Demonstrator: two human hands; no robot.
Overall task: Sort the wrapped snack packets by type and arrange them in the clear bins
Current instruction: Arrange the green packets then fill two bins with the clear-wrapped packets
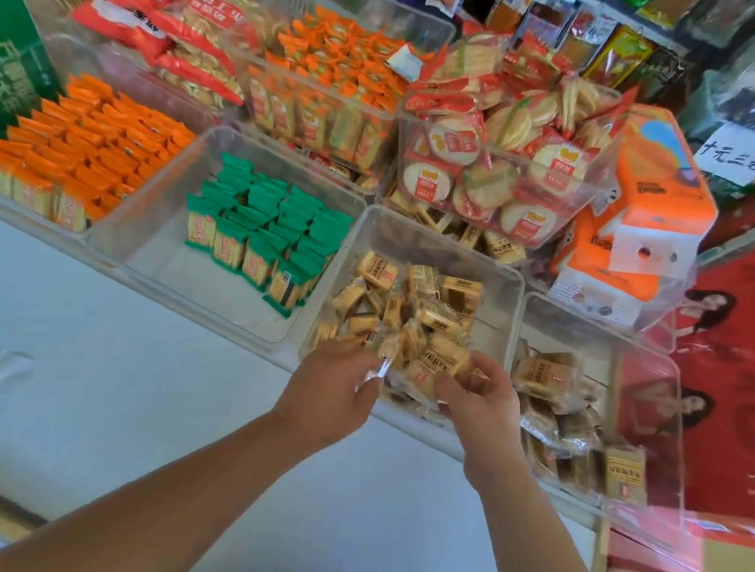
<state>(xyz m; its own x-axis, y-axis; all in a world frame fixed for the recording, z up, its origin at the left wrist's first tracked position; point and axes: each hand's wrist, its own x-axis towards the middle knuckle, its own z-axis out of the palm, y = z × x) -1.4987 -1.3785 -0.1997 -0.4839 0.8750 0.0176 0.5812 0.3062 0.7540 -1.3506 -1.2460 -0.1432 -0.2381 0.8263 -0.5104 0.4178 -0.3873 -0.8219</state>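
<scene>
Your left hand [331, 388] pinches the clear wrapper end of a tan packet [392, 352]. Your right hand [478, 396] curls over the pile [437, 321] beside it, but whether it holds anything can't be told. Both are at the near edge of the clear bin [424, 232] on a white counter [77, 345]. Behind it are green packets [273, 236], orange packets [85, 149], and a handwritten sign [734, 154] reading 十元三双.

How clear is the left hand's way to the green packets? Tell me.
Likely yes. The green packets stand in an open bin beside the one the left hand hovers over, with nothing between. It pinches a clear wrapper, which it may need to drop.
</scene>
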